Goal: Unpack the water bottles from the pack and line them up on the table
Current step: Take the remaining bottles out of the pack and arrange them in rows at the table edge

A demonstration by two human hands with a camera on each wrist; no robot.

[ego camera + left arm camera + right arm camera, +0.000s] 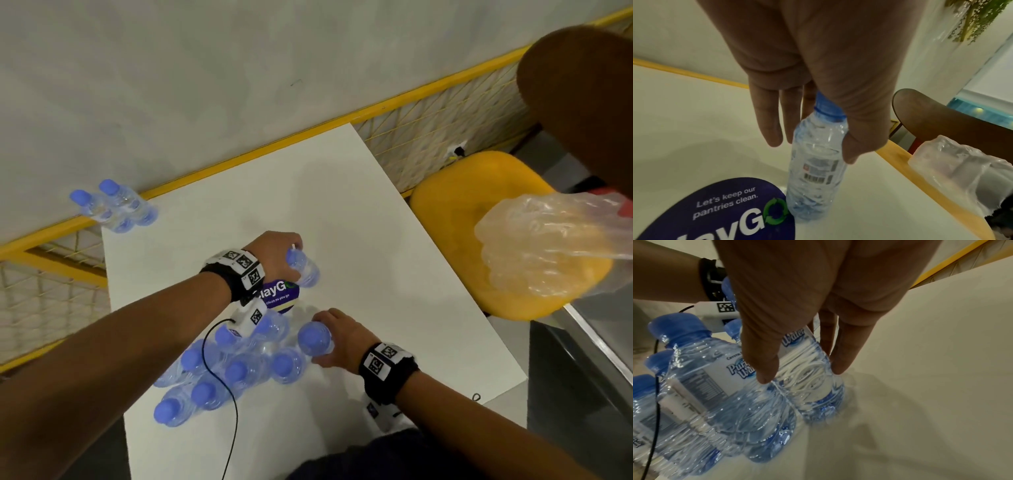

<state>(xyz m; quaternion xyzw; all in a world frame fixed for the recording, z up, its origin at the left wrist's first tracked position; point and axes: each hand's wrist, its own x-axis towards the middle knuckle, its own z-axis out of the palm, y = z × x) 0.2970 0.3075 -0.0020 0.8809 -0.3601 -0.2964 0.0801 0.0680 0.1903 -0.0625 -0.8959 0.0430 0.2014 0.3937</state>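
Several clear water bottles with blue caps stand bunched at the near left of the white table. My left hand grips one bottle by its neck and shoulder; in the left wrist view this bottle is nearly upright, with its base by the blue sticker's edge, and my left hand has thumb and fingers round it. My right hand grips the bottle at the bunch's right end; the right wrist view shows my right hand with thumb and fingers on that bottle's label.
A pair of bottles stands at the table's far left corner by the yellow rail. A round blue sticker lies mid-table. Crumpled plastic wrap sits on a yellow chair to the right. A black cable crosses the bunch.
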